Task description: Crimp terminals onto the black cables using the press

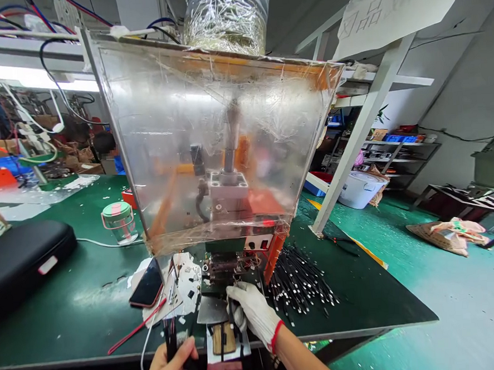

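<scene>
My right hand, in a white glove with a red cuff, is closed in a pinch on a thin black wire piece at the front of a small press machine on the green bench. My bare left hand is at the bottom edge, wrapped round a bundle of black wires. A clear plastic hood taped with brown tape covers the machine, under a silver foil duct. A heap of black wire pieces with white tips lies just right of my right hand.
A phone lies left of the machine beside white scraps and a red wire. Farther left are a black case and a lidded cup. The bench edge runs along the front; green floor, a white bucket and shelves lie right.
</scene>
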`<state>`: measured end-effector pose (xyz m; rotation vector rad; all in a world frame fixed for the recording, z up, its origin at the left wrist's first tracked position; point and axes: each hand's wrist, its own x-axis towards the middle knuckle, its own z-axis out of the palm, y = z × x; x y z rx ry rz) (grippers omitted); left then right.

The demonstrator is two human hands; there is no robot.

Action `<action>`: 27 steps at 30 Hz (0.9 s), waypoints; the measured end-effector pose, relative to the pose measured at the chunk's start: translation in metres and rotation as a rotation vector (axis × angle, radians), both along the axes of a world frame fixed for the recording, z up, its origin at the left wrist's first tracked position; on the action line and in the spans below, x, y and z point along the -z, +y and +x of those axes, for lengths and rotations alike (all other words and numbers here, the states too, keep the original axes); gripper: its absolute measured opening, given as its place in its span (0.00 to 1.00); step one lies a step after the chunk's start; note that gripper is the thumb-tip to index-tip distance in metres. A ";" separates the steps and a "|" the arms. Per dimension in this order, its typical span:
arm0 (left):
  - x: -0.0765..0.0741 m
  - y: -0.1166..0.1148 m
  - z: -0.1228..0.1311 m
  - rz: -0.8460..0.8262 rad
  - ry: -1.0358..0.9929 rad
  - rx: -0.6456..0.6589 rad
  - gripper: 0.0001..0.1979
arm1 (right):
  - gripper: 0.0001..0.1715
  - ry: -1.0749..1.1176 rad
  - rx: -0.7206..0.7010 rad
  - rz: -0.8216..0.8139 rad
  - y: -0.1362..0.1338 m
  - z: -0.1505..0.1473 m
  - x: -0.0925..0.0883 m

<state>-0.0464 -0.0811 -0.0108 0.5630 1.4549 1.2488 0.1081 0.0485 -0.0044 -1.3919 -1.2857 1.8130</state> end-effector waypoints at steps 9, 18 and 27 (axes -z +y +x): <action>0.001 -0.001 -0.005 -0.037 0.127 0.100 0.33 | 0.16 -0.006 -0.018 -0.013 0.000 0.001 0.002; -0.027 0.007 -0.014 0.009 0.270 0.351 0.31 | 0.13 -0.176 -0.205 0.157 -0.010 0.032 -0.055; -0.053 0.014 -0.013 0.061 0.293 0.663 0.24 | 0.09 -0.357 -0.565 0.168 -0.064 0.067 -0.110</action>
